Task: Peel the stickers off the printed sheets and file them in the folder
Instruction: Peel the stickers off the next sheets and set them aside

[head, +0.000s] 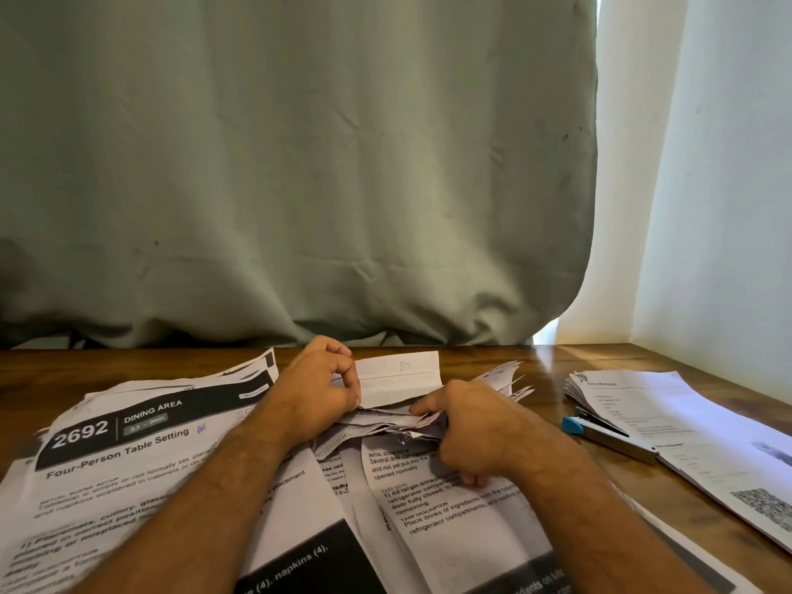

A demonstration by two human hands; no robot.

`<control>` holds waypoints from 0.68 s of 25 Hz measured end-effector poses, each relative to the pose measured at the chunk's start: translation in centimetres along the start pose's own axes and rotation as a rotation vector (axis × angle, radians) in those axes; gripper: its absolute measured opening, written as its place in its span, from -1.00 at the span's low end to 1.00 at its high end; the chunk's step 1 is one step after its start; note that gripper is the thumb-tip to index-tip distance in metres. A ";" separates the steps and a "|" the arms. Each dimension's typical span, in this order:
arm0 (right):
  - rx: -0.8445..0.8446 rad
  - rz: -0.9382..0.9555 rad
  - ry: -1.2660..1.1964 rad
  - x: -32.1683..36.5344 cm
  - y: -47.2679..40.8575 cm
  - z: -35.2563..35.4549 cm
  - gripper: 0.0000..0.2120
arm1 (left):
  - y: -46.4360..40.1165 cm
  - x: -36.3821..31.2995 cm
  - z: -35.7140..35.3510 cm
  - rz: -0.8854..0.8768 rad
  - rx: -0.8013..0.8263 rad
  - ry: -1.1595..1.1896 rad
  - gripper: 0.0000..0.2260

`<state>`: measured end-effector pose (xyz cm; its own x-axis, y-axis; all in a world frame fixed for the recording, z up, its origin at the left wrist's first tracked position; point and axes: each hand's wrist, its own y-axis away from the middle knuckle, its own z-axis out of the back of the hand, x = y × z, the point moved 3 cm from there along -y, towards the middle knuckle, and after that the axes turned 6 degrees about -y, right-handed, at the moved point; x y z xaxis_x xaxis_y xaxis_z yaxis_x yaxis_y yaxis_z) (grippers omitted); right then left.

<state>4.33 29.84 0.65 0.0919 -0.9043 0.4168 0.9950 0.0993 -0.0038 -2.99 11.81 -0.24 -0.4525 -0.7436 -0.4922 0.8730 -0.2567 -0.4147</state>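
**Mid-peel, lower centre of the frame**

Looks like the peeling step. Left hand [319, 379] pinches a white sticker [398, 377] marked "B5"; right hand [463, 426] curls around crumpled printed sheets [385, 426] on the counter [553, 366]. Next it probably needs a clean pull-apart. No folder visible.

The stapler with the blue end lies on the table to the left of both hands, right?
Not quite. In the head view the stapler with the blue end does lie on the table, but to the right of both hands, beside the stack of papers.
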 end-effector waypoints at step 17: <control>-0.404 0.145 -0.008 -0.2 0.9 2.3 -0.82 | 1.4 -0.3 2.1 -0.019 -0.171 -0.360 -0.75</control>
<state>5.16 31.05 2.63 0.2336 -0.8897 0.3924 0.9068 0.0537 -0.4180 -1.24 10.41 0.94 -0.3488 -0.9165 -0.1958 0.8086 -0.1887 -0.5573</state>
